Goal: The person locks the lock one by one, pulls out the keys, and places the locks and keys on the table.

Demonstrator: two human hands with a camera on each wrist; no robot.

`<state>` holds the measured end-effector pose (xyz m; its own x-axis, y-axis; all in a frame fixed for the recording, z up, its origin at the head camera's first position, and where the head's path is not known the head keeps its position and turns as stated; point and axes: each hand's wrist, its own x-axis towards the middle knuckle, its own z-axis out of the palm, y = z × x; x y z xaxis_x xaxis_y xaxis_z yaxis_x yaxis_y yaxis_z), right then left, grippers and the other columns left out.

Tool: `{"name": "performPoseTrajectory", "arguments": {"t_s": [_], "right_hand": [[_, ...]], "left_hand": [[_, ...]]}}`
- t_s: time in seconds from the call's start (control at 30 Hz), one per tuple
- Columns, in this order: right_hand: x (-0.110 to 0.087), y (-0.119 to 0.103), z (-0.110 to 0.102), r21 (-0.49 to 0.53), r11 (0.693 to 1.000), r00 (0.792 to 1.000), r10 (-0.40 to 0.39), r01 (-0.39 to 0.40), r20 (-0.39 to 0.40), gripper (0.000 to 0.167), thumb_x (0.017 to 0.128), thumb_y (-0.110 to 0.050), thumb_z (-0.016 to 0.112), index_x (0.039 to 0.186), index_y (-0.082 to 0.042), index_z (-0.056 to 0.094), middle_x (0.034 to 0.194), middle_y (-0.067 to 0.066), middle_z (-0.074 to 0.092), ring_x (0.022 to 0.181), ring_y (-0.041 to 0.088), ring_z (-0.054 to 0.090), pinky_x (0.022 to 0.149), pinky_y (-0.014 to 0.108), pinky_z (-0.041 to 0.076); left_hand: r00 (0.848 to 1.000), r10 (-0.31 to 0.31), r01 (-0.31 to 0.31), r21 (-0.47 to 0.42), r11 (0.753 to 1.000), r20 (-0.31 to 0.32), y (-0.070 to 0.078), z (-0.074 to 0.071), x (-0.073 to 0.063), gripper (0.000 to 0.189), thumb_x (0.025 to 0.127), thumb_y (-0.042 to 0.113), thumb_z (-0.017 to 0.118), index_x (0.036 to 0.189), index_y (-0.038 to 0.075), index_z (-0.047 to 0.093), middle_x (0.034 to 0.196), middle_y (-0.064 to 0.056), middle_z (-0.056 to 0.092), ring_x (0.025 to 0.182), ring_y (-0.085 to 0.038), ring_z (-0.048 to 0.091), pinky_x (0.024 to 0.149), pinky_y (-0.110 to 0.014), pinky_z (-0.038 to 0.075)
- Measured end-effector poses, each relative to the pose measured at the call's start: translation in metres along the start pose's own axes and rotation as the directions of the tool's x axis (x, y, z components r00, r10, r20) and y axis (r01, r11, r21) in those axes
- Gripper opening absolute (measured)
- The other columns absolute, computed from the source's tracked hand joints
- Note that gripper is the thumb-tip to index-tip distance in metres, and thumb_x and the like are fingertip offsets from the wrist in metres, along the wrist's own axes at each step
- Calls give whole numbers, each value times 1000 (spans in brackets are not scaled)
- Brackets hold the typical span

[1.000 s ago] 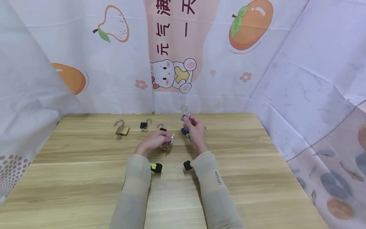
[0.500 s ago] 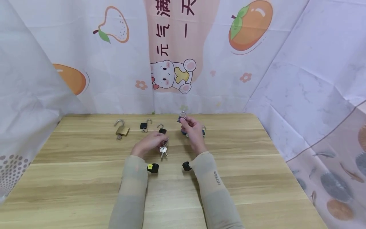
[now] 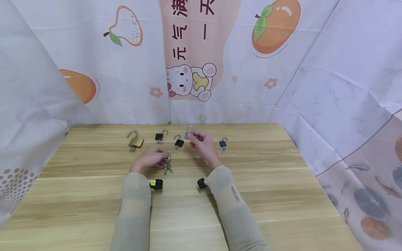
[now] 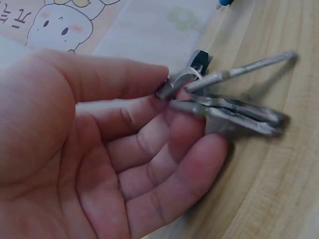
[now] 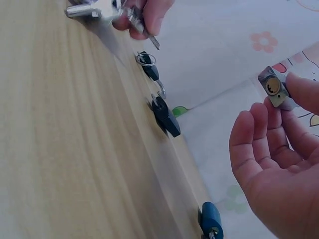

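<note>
My left hand (image 3: 151, 159) pinches a bunch of keys (image 3: 168, 166) between thumb and fingers; several silver keys (image 4: 244, 112) hang from its ring in the left wrist view. To the right, my right hand (image 3: 203, 143) holds a small blue-grey padlock (image 3: 188, 134) between thumb and fingers, its closed shackle pointing up. The right wrist view shows that padlock's underside with a round brass keyhole (image 5: 273, 85). A black padlock (image 3: 179, 143) with its shackle open lies on the table between the two hands.
Farther left on the wooden table (image 3: 176, 216) lie another open black padlock (image 3: 159, 136) and a larger open brass padlock (image 3: 136, 142), each with keys. A blue padlock (image 3: 222, 143) with keys lies right of my right hand. A printed curtain (image 3: 125, 83) stands behind.
Both hands have moved left, the left one with the keys and the right one with the padlock. The black padlock between them and the blue one at the right are now uncovered.
</note>
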<state>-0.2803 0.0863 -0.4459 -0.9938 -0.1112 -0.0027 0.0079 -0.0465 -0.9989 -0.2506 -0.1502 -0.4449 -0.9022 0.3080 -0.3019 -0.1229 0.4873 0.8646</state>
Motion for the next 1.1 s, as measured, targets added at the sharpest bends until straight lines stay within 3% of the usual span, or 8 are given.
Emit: {"name": "performPoseTrajectory", "arguments": {"t_s": [0.1, 0.33, 0.57, 0.73, 0.9, 1.1], "right_hand": [[-1, 0, 1, -6, 1000, 1000, 13, -13, 9, 32, 96, -20, 73, 122, -1, 69, 107, 10, 70, 90, 28, 65, 82, 33, 59], [0, 2, 6, -6, 999, 998, 32, -32, 54, 37, 96, -20, 73, 125, 1, 66, 109, 11, 70, 104, 43, 63, 85, 35, 58], [-1, 3, 4, -21, 999, 998, 41, -40, 46, 34, 95, -20, 74, 122, -1, 68, 106, 10, 71, 88, 24, 67, 85, 37, 58], [-3, 2, 0, -30, 999, 998, 40, -39, 53, 36, 95, -20, 74, 124, 0, 68, 108, 11, 71, 89, 24, 67, 84, 34, 59], [-4, 1, 0, -36, 998, 998, 50, -48, 39, 34, 95, -19, 73, 124, 0, 68, 107, 11, 72, 93, 32, 67, 87, 39, 58], [-3, 4, 1, -54, 998, 995, 32, -27, 97, 35, 98, -19, 71, 126, 1, 68, 109, 12, 72, 105, 47, 63, 88, 42, 58]], "left_hand": [[1000, 5, -5, 26, 1000, -13, 1, 0, -1, 28, 104, 21, 58, 104, -5, 69, 94, -10, 65, 76, -18, 63, 73, -32, 60], [997, 14, -9, 68, 998, -72, -2, -1, -1, 25, 102, 14, 61, 113, -8, 69, 100, -13, 67, 78, -18, 65, 72, -32, 60], [997, 7, -3, 48, 999, -72, -2, 0, -1, 26, 99, 6, 64, 120, -9, 68, 104, -16, 71, 81, -17, 67, 73, -30, 60], [997, 12, -9, 46, 999, -76, -1, 2, 0, 25, 99, 4, 64, 120, -8, 69, 104, -17, 71, 81, -18, 67, 71, -29, 60], [997, 33, -28, 63, 998, -70, -1, 2, 1, 30, 100, 6, 63, 125, -10, 64, 109, -19, 70, 84, -19, 67, 74, -32, 60], [991, 70, -55, 135, 989, -115, 0, -1, -2, 41, 102, 16, 61, 135, -8, 57, 119, -20, 67, 95, -23, 66, 82, -35, 58]]}}
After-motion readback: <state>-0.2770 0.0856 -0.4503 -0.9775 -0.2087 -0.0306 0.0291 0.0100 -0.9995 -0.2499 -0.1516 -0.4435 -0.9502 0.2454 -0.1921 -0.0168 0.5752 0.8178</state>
